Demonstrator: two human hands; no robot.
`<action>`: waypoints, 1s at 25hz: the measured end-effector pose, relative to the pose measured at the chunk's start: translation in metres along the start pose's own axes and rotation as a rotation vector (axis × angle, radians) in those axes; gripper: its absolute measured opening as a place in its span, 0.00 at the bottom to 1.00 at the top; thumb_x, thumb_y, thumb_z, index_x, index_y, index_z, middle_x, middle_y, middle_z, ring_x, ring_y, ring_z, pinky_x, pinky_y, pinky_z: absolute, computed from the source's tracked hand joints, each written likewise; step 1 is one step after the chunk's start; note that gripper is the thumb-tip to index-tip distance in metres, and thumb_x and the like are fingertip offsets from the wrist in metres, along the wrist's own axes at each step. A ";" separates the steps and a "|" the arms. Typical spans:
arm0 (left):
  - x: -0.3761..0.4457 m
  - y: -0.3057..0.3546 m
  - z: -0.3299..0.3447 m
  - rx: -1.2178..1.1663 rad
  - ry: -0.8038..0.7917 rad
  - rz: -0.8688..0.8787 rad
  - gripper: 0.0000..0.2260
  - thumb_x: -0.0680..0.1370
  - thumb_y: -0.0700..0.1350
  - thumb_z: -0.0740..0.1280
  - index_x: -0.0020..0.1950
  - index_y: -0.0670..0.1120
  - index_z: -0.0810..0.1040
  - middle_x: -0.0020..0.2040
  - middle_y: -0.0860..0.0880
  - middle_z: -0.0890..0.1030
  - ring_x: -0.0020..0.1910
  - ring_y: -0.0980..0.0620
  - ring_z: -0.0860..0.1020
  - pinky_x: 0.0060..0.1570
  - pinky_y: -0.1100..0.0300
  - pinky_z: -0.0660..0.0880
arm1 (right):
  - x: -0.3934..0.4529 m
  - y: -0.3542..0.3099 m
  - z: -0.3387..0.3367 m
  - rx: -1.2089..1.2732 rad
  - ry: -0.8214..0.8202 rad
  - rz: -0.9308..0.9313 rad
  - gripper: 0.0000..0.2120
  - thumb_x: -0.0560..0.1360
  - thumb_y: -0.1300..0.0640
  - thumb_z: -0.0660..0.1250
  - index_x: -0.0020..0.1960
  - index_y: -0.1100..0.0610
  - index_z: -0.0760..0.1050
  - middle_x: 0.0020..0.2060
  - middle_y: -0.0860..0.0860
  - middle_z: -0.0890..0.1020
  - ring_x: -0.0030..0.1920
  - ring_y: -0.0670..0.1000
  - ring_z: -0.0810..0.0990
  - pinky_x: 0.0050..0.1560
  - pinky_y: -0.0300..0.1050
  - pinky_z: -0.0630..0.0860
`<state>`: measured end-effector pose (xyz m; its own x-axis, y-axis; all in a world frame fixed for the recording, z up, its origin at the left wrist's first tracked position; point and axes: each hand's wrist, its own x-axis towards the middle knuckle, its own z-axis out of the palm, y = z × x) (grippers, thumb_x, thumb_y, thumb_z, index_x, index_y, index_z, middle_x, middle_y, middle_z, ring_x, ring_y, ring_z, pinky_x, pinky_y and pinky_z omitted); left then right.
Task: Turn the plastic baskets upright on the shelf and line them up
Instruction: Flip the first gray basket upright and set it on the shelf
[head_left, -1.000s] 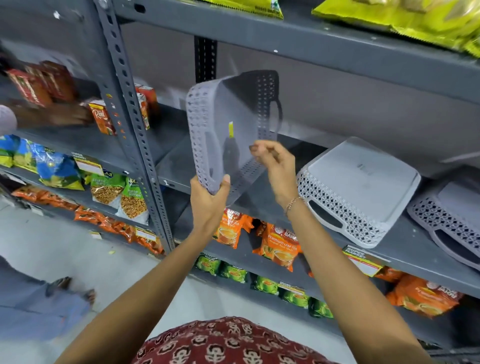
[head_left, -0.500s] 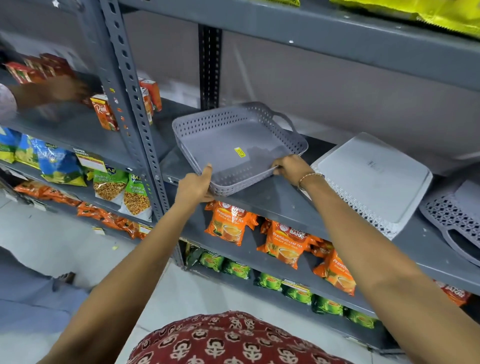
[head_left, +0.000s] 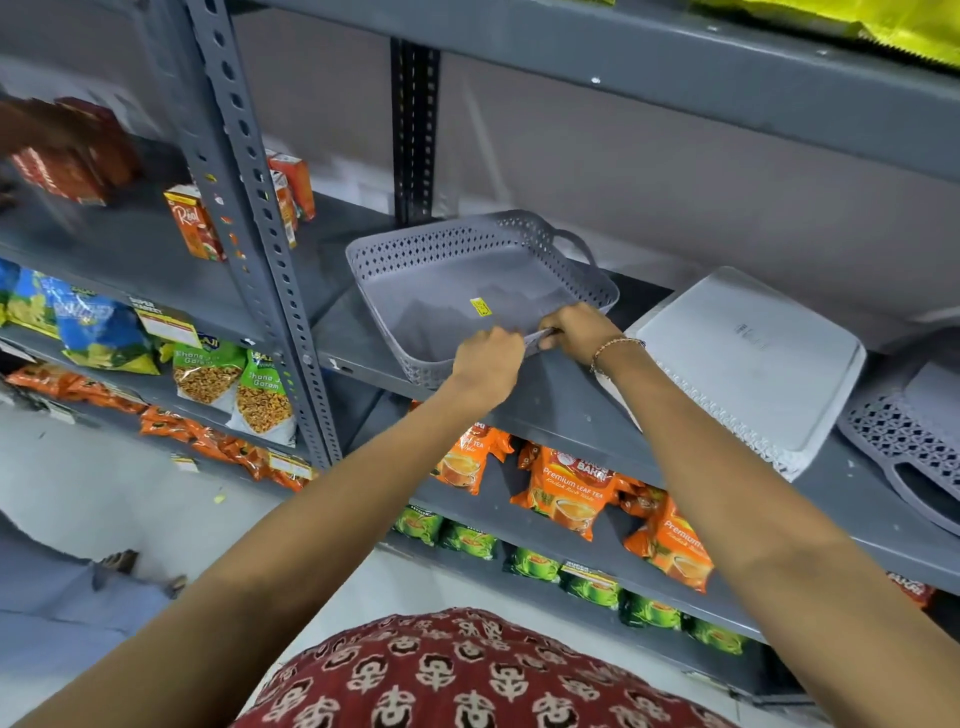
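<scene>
A grey perforated plastic basket (head_left: 457, 270) stands upright on the grey metal shelf (head_left: 561, 410), at its left end, with a yellow sticker inside. My left hand (head_left: 485, 364) and my right hand (head_left: 576, 330) both grip its near rim, close together. To the right a white basket (head_left: 748, 358) lies upside down, its flat bottom facing up. At the far right edge another grey basket (head_left: 914, 441) also lies overturned and is partly cut off.
A perforated steel upright (head_left: 260, 228) stands left of the basket. Juice cartons (head_left: 189, 221) sit on the neighbouring shelf. Orange tea packets (head_left: 571, 483) fill the shelf below. Another person's hand (head_left: 31, 130) reaches in at the far left, blurred.
The basket went from held on edge in the air to flat and upright on the shelf. My left hand has slid along the near rim towards my right hand.
</scene>
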<state>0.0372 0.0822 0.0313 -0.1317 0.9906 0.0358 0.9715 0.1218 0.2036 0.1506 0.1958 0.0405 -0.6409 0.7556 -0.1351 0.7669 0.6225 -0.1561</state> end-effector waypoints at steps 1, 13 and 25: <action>0.003 -0.004 0.000 0.038 0.007 0.013 0.10 0.75 0.37 0.64 0.56 0.39 0.74 0.54 0.37 0.78 0.54 0.36 0.77 0.48 0.45 0.75 | 0.000 0.000 0.000 0.006 0.004 0.000 0.03 0.71 0.63 0.68 0.43 0.62 0.79 0.45 0.63 0.82 0.46 0.58 0.78 0.46 0.46 0.72; 0.024 -0.103 -0.043 0.009 -0.200 -0.023 0.13 0.73 0.31 0.62 0.32 0.46 0.74 0.39 0.44 0.73 0.44 0.39 0.75 0.41 0.53 0.71 | -0.004 -0.103 0.033 -0.116 0.185 -0.029 0.07 0.73 0.64 0.62 0.50 0.63 0.75 0.47 0.64 0.82 0.50 0.65 0.79 0.49 0.54 0.75; 0.008 -0.066 -0.042 -0.066 -0.189 0.127 0.24 0.77 0.38 0.61 0.73 0.46 0.62 0.74 0.44 0.65 0.74 0.44 0.59 0.74 0.42 0.45 | -0.034 -0.084 0.010 0.461 0.381 0.102 0.10 0.76 0.61 0.60 0.41 0.64 0.77 0.38 0.63 0.83 0.40 0.61 0.80 0.41 0.46 0.75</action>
<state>-0.0362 0.0799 0.0589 0.0359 0.9925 -0.1169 0.9619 -0.0026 0.2732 0.1080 0.1156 0.0489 -0.4424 0.8796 0.1750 0.6753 0.4552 -0.5803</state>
